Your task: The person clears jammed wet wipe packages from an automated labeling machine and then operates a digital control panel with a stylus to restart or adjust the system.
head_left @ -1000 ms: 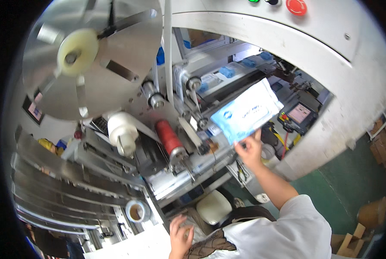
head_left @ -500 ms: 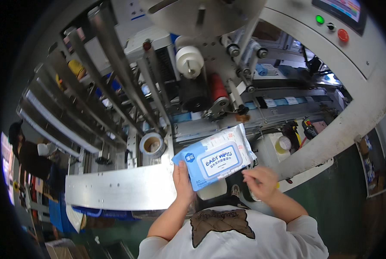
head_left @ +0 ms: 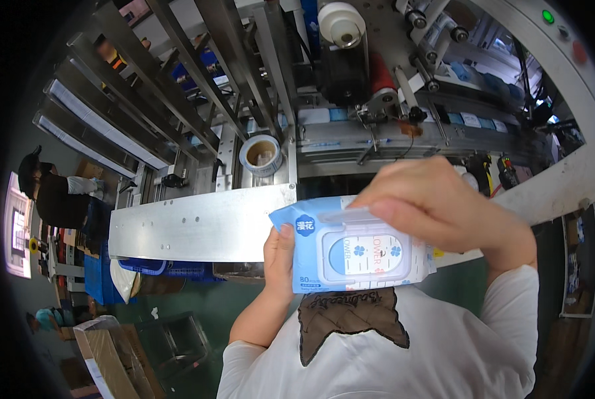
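A blue and white pack of wet wipes [head_left: 304,269] is held in front of my chest, its top face turned up toward me. My left hand [head_left: 279,259] grips its left end, with the thumb on top. Above the pack, my right hand [head_left: 427,209] is closed on the raised plastic lid [head_left: 345,215] at its far side. Under the lid, a clear-rimmed opening panel [head_left: 371,255] printed with clover shapes and letters is exposed. My right hand covers the pack's far right part.
A silver metal ledge [head_left: 198,226] runs to my left, with a tape roll [head_left: 261,155] at its far right end. Tall metal guides [head_left: 171,73] rise behind it. A conveyor [head_left: 470,121] carries packs at the far right. Another person [head_left: 61,196] stands at far left.
My right hand has moved from beside the pack onto it, and the lid has gone from closed to raised. The pack is now level and nearer my chest. The view has shifted.
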{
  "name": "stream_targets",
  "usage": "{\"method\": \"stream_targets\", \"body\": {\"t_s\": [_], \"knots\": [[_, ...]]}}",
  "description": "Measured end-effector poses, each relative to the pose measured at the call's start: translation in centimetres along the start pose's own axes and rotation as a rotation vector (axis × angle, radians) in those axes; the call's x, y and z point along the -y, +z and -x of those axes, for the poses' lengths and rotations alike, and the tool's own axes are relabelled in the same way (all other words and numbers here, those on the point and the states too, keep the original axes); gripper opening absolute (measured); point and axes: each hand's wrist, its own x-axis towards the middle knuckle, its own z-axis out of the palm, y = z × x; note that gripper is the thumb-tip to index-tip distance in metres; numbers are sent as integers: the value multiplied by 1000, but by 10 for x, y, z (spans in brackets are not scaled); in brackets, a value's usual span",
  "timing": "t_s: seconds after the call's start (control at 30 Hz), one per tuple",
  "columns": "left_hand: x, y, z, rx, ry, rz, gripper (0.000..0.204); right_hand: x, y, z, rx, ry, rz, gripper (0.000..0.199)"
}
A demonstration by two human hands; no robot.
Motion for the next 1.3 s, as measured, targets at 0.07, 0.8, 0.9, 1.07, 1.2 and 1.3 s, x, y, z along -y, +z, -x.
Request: {"method": "stream_targets", "body": {"t_s": [0.07,0.8,0.9,1.07,1.2,1.3], "knots": [[-11,7,1,3,14,66,45,4,-3,-9,-25,-13,-71,22],[-29,5,16,-63,-70,199,45,12,-11,-26,22,-27,-143,23],[-31,6,19,-74,-88,187,45,13,-11,-27,11,-23,-155,23],[-25,4,20,-70,-113,243,45,13,-13,-25,11,-2,-141,23],[-26,9,19,-47,-106,242,44,14,-12,-23,-11,8,-143,23],[-27,9,18,-4,-84,238,44,21,-14,-22,1,38,-159,22]]}}
